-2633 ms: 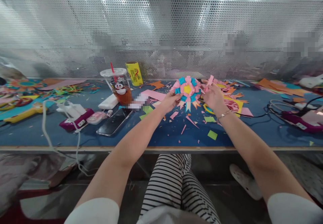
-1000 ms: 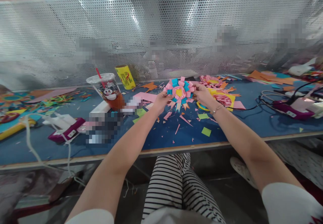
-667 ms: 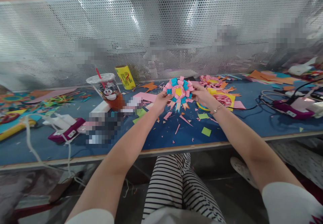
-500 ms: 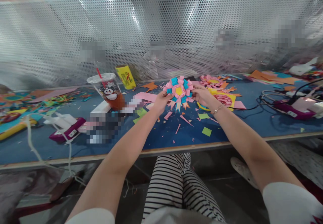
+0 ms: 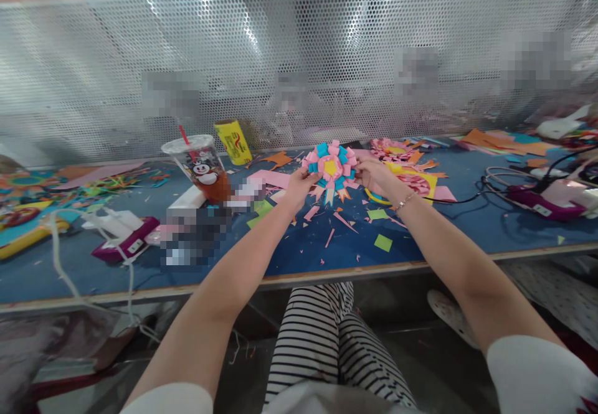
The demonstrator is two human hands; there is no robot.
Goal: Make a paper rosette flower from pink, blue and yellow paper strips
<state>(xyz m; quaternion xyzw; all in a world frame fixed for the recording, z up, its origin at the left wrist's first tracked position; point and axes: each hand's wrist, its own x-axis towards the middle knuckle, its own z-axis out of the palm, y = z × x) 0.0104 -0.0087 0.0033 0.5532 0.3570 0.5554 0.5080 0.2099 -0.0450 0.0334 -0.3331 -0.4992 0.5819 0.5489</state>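
Note:
Between my two hands is a paper rosette [image 5: 330, 166] with pink and blue looped petals, a yellow centre and pointed tails hanging at the bottom. My left hand [image 5: 303, 183] pinches its left edge, fingers closed. On the opposite edge, my right hand [image 5: 372, 174] grips the petals; its fingertips are partly hidden behind the paper. The rosette is held up above the blue table [image 5: 299, 252], its face toward me. Right of my right hand lie pink paper flowers [image 5: 413, 183], one on yellow paper.
A plastic cup of brown drink [image 5: 210, 174] with a red straw stands at left, beside a yellow packet [image 5: 233, 142]. Purple power strips [image 5: 126, 239] with cables lie on both sides. Paper scraps [image 5: 383, 243] litter the tabletop. A perforated metal screen [image 5: 261, 47] rises behind.
Almost nothing differs. Both hands keep hold of the rosette, which has tilted very slightly.

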